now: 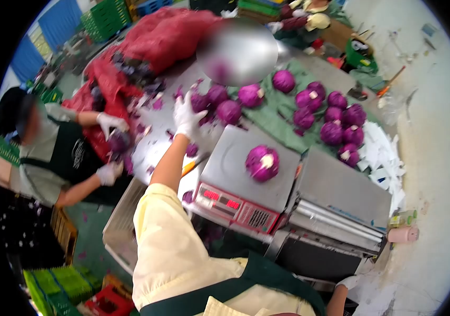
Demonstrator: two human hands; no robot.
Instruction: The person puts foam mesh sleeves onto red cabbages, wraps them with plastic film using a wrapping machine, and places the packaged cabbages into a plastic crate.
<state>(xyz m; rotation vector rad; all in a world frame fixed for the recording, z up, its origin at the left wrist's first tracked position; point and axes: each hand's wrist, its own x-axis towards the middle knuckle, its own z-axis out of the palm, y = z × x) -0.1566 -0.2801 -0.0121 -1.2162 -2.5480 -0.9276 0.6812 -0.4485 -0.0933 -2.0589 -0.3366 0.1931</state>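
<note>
My left hand (187,115), in a white glove, stretches over the steel table with its fingers spread. Its fingertips are close to a small group of red cabbages (229,112); whether they touch one I cannot tell. A trimmed red cabbage (262,163), pale stem end up, sits on the plate of a red-fronted digital scale (219,152) with lit red digits. At the lower right, my right hand (348,283), also gloved, hangs low beside the film wrapping machine (340,184); its fingers are mostly hidden. An orange-handled knife (188,168) lies left of the scale.
Several more red cabbages (333,133) rest on green cloth (283,124) at the right. A co-worker (61,152) at the left holds a dark cabbage (119,140). Red mesh sacks (156,39) lie behind. A pale crate (122,224) stands below the table's left edge.
</note>
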